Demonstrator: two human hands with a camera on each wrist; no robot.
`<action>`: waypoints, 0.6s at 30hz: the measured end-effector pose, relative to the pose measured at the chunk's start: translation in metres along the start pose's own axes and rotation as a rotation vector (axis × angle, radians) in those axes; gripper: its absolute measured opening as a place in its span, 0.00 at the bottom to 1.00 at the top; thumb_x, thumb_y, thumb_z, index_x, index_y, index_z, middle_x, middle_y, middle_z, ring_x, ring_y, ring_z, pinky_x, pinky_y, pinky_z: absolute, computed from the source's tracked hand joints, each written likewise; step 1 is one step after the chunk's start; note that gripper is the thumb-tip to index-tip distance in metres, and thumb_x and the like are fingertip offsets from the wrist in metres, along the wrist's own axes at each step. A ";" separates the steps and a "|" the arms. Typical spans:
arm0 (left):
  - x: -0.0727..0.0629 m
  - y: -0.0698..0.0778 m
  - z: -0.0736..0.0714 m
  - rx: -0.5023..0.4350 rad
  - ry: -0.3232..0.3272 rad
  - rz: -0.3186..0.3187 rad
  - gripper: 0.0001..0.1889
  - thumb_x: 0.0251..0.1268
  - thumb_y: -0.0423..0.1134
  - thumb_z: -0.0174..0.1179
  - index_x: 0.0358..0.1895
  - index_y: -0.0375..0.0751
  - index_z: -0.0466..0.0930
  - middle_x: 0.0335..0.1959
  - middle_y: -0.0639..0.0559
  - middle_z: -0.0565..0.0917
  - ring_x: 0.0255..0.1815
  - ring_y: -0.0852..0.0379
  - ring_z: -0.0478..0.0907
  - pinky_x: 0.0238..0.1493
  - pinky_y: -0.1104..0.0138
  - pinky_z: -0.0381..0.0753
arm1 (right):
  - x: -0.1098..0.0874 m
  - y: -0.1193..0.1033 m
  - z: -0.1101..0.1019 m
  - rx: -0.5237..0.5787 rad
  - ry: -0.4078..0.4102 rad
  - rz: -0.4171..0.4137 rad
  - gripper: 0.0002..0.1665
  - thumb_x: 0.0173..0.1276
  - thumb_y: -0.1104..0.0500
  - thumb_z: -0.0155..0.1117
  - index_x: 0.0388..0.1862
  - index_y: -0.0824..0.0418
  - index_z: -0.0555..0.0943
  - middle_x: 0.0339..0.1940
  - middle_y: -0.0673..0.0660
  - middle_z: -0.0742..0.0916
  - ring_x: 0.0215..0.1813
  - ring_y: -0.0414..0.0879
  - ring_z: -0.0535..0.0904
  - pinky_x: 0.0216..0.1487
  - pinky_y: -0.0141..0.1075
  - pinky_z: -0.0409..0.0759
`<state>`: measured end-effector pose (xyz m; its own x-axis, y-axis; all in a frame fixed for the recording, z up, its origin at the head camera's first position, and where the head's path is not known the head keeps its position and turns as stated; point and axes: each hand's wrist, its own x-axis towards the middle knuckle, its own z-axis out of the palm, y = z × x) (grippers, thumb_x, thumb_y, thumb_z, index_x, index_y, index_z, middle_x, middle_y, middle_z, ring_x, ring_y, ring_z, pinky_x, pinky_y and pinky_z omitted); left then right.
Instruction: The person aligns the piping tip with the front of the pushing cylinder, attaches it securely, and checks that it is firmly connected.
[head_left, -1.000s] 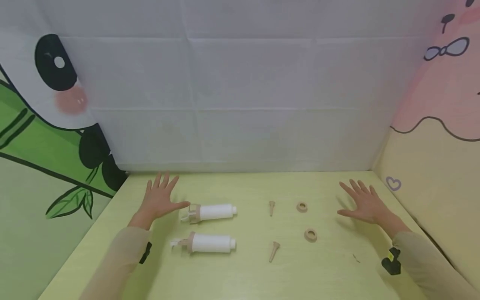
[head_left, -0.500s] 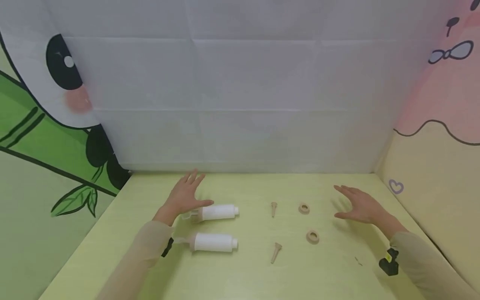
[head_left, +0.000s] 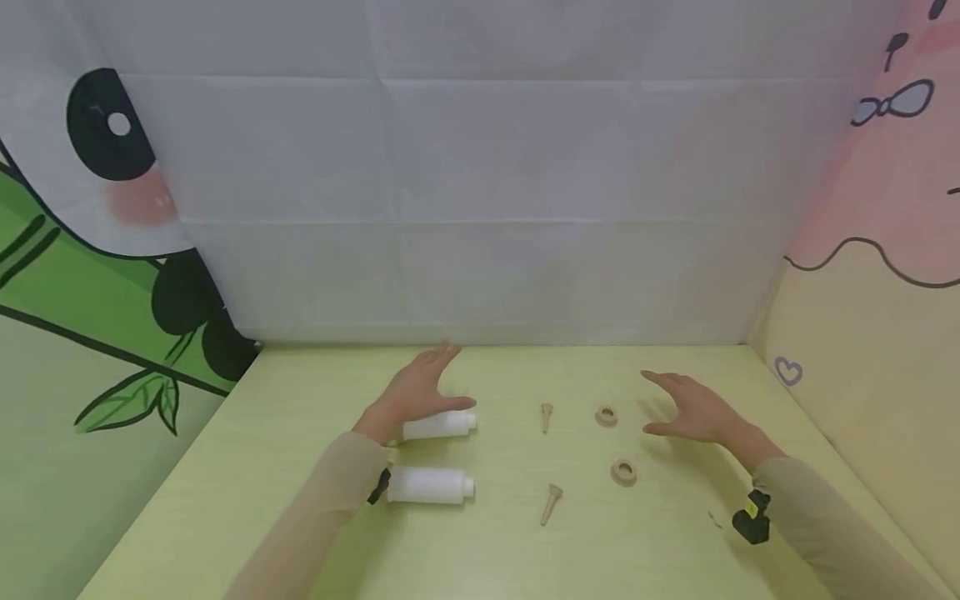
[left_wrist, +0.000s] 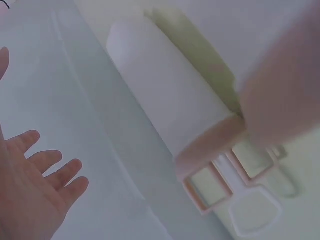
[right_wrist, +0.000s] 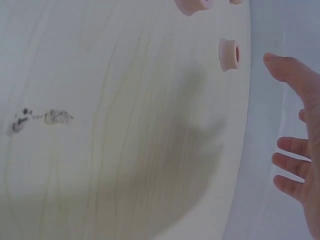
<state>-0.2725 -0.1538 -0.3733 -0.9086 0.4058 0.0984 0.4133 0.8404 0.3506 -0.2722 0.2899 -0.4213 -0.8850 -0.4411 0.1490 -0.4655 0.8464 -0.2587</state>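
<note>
My left hand (head_left: 416, 393) reaches over the back white syringe-like tube (head_left: 441, 426), fingers spread and holding nothing. It hides that tube's left end in the head view. In the left wrist view the tube's beige collar (left_wrist: 212, 142) and two square finger loops show, with a white ring handle beyond. A matching front tube (head_left: 426, 485) lies nearer me, its left end behind my sleeve. My right hand (head_left: 697, 412) hovers over the table, fingers extended, right of two beige rings (head_left: 607, 416). One beige ring (right_wrist: 230, 55) sits near the thumb in the right wrist view.
Two slim beige funnel-shaped pieces, a back one (head_left: 547, 418) and a front one (head_left: 552, 505), lie between the tubes and the rings. A pale yellow table (head_left: 495, 550) meets a grey backdrop (head_left: 495, 275) at its rear edge. Patterned cloth walls flank both sides.
My left hand has moved right, from beside the tubes to above the back one. My right hand has shifted slightly left toward the rings, its fingers drawn closer together. The objects stay put.
</note>
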 end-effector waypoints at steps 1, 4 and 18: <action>0.002 0.003 0.001 -0.011 -0.005 0.003 0.49 0.48 0.66 0.59 0.71 0.48 0.50 0.71 0.45 0.51 0.70 0.45 0.50 0.61 0.46 0.60 | 0.001 -0.001 0.000 0.005 0.000 -0.002 0.54 0.48 0.34 0.66 0.67 0.62 0.62 0.61 0.68 0.71 0.61 0.66 0.65 0.54 0.60 0.65; 0.007 0.013 0.005 -0.035 -0.028 -0.005 0.49 0.47 0.65 0.60 0.71 0.50 0.50 0.71 0.46 0.51 0.69 0.45 0.51 0.61 0.47 0.60 | 0.004 -0.006 0.001 0.022 0.001 0.000 0.54 0.48 0.34 0.66 0.67 0.61 0.62 0.61 0.67 0.71 0.61 0.66 0.64 0.54 0.60 0.65; 0.025 0.044 0.034 -0.162 -0.145 0.066 0.43 0.53 0.49 0.64 0.71 0.47 0.51 0.70 0.46 0.56 0.67 0.45 0.58 0.63 0.54 0.61 | 0.011 -0.023 0.009 0.209 -0.010 0.020 0.50 0.51 0.43 0.69 0.68 0.60 0.60 0.61 0.65 0.71 0.58 0.62 0.68 0.52 0.58 0.68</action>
<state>-0.2752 -0.0940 -0.3866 -0.8568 0.5156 -0.0050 0.4463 0.7463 0.4937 -0.2715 0.2627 -0.4219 -0.8935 -0.4289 0.1331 -0.4396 0.7749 -0.4542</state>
